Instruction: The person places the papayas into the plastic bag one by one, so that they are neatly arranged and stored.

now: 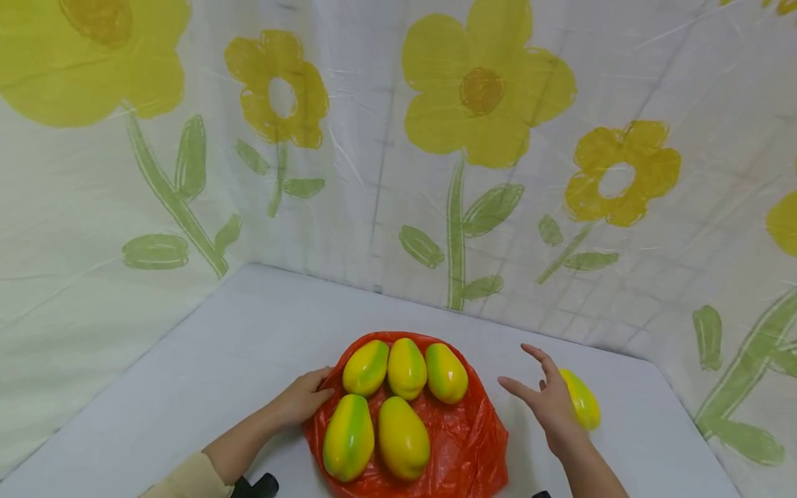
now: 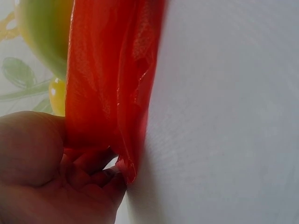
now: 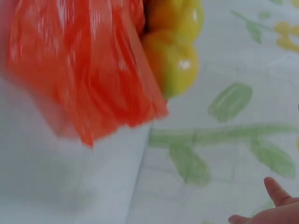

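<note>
A red plastic bag (image 1: 457,443) lies with its mouth spread wide on the table, and several glossy yellow-green papayas (image 1: 405,438) sit on it in two rows. At the bag's left rim my left hand (image 1: 304,398) pinches the plastic between thumb and fingers; the left wrist view shows the red plastic (image 2: 110,74) at those fingers. My right hand (image 1: 551,404) is raised right of the bag, thumb and fingers spread, holding nothing. Just beyond it lies one more papaya (image 1: 582,400), partly hidden by the hand. Only the thumb and a finger of the right hand (image 3: 275,212) show in the right wrist view.
The white table (image 1: 261,311) meets a pale curtain (image 1: 355,207) printed with yellow flowers along its back and sides. A black object (image 1: 258,486) shows by the left wrist, and another dark piece (image 1: 541,494) peeks in at the bottom edge.
</note>
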Motion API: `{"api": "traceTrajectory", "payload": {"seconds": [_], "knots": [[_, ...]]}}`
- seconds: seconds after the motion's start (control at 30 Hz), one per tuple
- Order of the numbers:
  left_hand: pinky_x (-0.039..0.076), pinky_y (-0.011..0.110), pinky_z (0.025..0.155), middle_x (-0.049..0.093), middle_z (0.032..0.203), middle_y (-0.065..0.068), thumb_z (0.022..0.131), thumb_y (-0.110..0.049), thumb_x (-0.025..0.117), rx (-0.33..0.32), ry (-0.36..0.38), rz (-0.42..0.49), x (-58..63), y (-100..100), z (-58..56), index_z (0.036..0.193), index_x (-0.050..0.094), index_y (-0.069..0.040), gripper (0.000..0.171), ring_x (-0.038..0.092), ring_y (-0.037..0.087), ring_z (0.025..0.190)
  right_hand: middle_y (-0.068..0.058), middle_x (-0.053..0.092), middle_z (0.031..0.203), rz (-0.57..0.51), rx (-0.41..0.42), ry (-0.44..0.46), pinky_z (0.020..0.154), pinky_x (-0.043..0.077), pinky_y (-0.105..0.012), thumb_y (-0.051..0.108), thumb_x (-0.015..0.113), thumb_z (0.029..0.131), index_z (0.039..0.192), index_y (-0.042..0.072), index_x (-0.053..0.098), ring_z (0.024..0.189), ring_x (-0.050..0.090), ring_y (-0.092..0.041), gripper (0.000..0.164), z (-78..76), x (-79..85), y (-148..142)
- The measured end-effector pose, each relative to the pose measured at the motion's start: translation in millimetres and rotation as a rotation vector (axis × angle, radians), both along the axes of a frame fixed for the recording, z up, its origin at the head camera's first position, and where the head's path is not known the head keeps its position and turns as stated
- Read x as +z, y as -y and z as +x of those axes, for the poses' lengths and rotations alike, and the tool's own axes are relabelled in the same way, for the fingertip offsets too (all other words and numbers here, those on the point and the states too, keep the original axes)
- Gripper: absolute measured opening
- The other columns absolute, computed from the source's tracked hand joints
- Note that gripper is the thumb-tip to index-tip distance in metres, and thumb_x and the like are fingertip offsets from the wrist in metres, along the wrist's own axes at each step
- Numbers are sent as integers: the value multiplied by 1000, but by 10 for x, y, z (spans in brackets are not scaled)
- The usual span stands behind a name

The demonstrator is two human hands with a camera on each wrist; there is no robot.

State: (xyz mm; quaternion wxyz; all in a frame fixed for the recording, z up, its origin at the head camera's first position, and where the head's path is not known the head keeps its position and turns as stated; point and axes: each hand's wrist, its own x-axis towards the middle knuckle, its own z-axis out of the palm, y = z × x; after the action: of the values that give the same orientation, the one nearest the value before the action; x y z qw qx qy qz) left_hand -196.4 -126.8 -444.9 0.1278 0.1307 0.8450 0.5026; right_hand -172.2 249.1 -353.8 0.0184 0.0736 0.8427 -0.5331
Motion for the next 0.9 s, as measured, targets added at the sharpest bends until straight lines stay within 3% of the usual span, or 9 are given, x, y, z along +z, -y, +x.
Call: {"api": "traceTrajectory", "payload": {"seconds": [0.2,0.37,0.6,0.9], "knots": [[58,28,66,61,109,12,94,-10,47,7,-3,5,-17,-3,0,131,47,-2,38,61,14,73,-12,-11,157,89,-23,28,110,12,-64,36,69,82,150,18,14,142,-7,-40,88,-132,128,-327],[58,29,66,61,112,13,94,-9,48,23,1,-2,-18,-7,3,131,47,-2,38,61,14,76,-18,-12,155,178,-58,46,109,13,-66,40,66,84,150,16,10,140,0,-45,90,-246,159,-542],[58,30,68,61,113,14,94,-9,47,26,-2,-10,-26,-12,0,131,47,-1,38,60,14,77,-25,-6,154,306,-76,47,108,14,-67,47,65,82,150,9,9,137,3,-49,95,-430,57,-871],[58,28,68,61,111,12,94,-10,47,15,-4,-1,-33,-13,-2,131,47,-2,38,60,14,76,-31,-1,151,407,-69,90,104,18,-70,55,63,79,149,6,10,133,6,-54,100,-545,-61,-1128]]}}
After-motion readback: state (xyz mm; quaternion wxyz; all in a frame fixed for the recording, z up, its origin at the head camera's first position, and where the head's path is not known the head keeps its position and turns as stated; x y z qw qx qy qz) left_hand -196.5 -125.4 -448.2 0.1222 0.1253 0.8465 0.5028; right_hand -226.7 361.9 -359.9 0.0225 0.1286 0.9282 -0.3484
